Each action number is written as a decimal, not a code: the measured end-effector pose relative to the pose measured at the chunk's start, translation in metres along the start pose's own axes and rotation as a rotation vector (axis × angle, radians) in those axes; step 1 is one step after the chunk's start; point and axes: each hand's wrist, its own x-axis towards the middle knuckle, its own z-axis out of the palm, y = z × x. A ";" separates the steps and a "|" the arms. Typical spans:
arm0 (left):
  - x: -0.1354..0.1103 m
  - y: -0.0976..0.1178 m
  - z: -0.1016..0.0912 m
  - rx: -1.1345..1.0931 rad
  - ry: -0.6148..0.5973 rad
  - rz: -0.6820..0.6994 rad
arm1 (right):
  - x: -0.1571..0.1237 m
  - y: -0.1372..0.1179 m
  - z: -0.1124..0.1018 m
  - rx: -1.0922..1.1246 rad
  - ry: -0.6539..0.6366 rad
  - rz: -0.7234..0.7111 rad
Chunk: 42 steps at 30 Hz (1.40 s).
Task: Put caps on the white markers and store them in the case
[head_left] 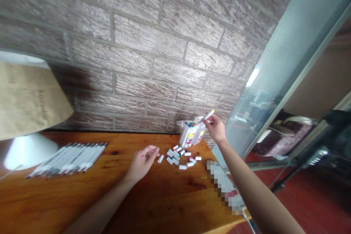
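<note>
My right hand (pixel 216 128) is raised near the far right corner of the wooden table (pixel 109 197), its fingers pinched on a white marker (pixel 208 114) held just above a clear plastic marker box (pixel 192 133) that stands against the brick wall with several markers inside. My left hand (pixel 142 161) rests low over the table, fingers loosely curled, and a small dark-tipped thing seems pinched at its fingertips. Just to its right lies a scatter of several white marker caps (pixel 179 155).
A row of several uncapped white markers (pixel 70 159) lies on the table's left. A lamp with a tan shade (pixel 24 98) and white base stands at far left. A glass partition (pixel 276 73) borders the table's right edge; red floor lies beyond.
</note>
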 end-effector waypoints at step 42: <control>0.009 0.014 -0.108 1.066 0.305 -0.493 | -0.135 -0.011 0.126 0.200 -0.238 -0.247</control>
